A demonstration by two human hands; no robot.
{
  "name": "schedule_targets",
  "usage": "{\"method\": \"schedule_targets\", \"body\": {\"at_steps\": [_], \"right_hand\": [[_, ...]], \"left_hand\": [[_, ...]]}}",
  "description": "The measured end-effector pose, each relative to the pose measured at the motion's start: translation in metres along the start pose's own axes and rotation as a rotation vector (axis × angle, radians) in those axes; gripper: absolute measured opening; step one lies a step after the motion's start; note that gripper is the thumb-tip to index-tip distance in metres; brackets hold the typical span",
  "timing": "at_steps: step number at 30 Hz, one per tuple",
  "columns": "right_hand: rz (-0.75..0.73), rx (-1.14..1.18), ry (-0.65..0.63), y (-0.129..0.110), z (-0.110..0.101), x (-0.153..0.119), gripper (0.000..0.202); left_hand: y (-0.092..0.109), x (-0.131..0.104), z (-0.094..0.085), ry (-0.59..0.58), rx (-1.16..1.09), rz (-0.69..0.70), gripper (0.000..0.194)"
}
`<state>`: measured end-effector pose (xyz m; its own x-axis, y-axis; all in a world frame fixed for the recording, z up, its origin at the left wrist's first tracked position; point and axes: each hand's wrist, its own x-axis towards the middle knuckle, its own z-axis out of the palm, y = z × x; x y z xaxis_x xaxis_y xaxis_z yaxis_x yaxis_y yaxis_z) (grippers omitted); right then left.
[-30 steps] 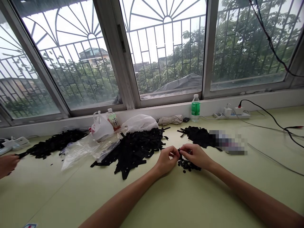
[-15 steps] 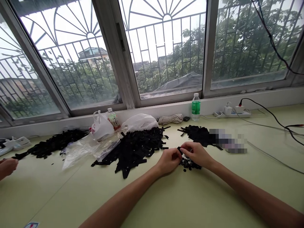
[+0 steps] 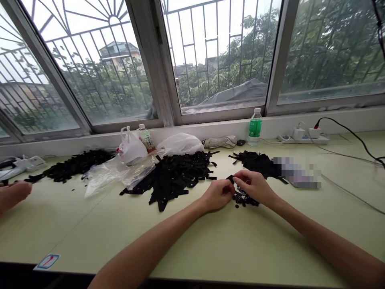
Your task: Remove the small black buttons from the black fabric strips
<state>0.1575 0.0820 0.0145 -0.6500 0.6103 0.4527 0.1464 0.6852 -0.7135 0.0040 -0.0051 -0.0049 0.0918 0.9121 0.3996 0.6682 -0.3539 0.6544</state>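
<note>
Sticker (image 3: 47,261): small red-and-blue label, flat on the near left edge of the pale green table (image 3: 192,241).
Left hand (image 3: 218,194): curled almost closed, fingertips pinched against those of the right hand on a small black strip (image 3: 230,179); knuckles resting near the table.
Right hand (image 3: 255,186): loosely curled, thumb and forefinger pinching the same black strip from the other side; palm hovering over the small black buttons (image 3: 244,199).
Small black buttons: little heap on the table directly under and between both hands, touching neither wrist.
Co-worker's hand (image 3: 13,194): at the far left edge, resting on the table; grip cannot be told.
Large strip pile (image 3: 177,178): black strips heaped just left of the hands, beyond the left wrist.
Right strip pile (image 3: 258,164): smaller black heap just behind the right hand, beside a blurred patch.
Left strip pile (image 3: 72,168): black heap well off to the left, near the co-worker's hand.
Clear plastic bags (image 3: 111,178): crumpled between the left and large piles.
White bag (image 3: 130,148): knotted, behind the plastic, beside a small drink bottle (image 3: 146,138).
Green bottle (image 3: 255,127): upright against the window sill.
Power strip (image 3: 303,138): by the sill at right, black cable plugged in.
</note>
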Motion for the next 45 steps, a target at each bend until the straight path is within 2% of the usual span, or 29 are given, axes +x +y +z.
{"method": "schedule_targets", "body": {"at_steps": [5,12,15,17,19,22,25,28,33,38,45], "right_hand": [[0.0,-0.004,0.016,-0.003,0.0,0.0,0.028],[0.007,0.037,0.114,-0.005,-0.003,0.001,0.031],[0.005,0.065,0.123,-0.005,-0.003,0.001,0.029],[0.002,0.068,0.121,-0.006,-0.004,0.001,0.028],[-0.01,0.07,0.091,-0.007,-0.003,0.001,0.027],[-0.05,0.089,0.03,-0.007,-0.002,0.0,0.024],[-0.109,0.117,-0.014,-0.007,-0.001,-0.001,0.022],[-0.136,0.132,-0.046,-0.006,0.0,-0.001,0.02],[-0.101,0.113,-0.01,-0.004,-0.001,0.001,0.019],[-0.084,0.085,0.019,-0.003,-0.001,0.002,0.018],[-0.097,0.052,-0.035,-0.005,0.0,0.002,0.02]], "left_hand": [[0.001,0.001,0.0,0.022,-0.007,0.018,0.013],[0.004,0.002,0.0,0.027,-0.022,0.017,0.008],[0.006,0.003,-0.001,0.133,-0.029,-0.047,0.004],[0.008,0.003,-0.002,0.228,-0.058,-0.106,0.011],[0.01,0.004,-0.003,0.268,-0.105,-0.131,0.022],[0.012,0.004,-0.005,0.224,-0.097,-0.087,0.026],[0.012,0.004,-0.006,0.205,0.014,-0.032,0.012],[0.012,0.004,-0.007,0.229,0.047,-0.049,0.009],[0.016,0.003,-0.009,0.193,0.023,-0.025,0.011],[0.016,0.001,-0.01,0.177,0.081,0.011,0.025],[0.012,0.001,-0.006,0.241,0.086,-0.022,0.027]]}}
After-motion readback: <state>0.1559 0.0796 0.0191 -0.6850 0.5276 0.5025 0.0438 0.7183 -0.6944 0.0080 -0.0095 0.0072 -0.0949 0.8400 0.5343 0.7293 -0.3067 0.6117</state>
